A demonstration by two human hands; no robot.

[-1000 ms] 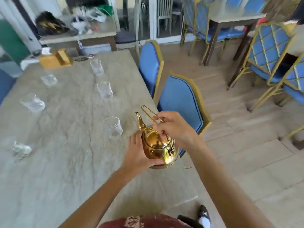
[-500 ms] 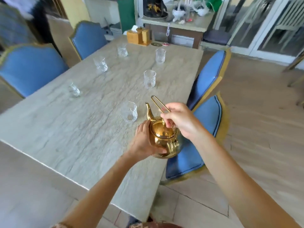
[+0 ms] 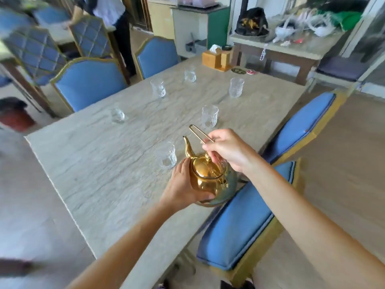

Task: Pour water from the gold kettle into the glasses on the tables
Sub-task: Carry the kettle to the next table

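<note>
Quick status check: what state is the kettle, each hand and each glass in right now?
Gold kettle: held upright, lid on, not pouring.
Left hand: cupping the kettle's side.
Right hand: grip on the handle.
Nearest glass: upright beside the spout.
Five other glasses: upright; fill level unclear.

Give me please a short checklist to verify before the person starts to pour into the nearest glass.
1. Kettle held firmly: ok. The left hand cups the side of the gold kettle; the right hand grips its handle.
2. Spout turned toward the nearest glass: ok, but not yet over its rim.
3. Glass upright on the table: ok.
4. Lid seated: ok, it looks closed.
5. Water already in that glass: cannot tell, the picture is blurred.
6. Water level in the kettle: cannot tell.
</note>
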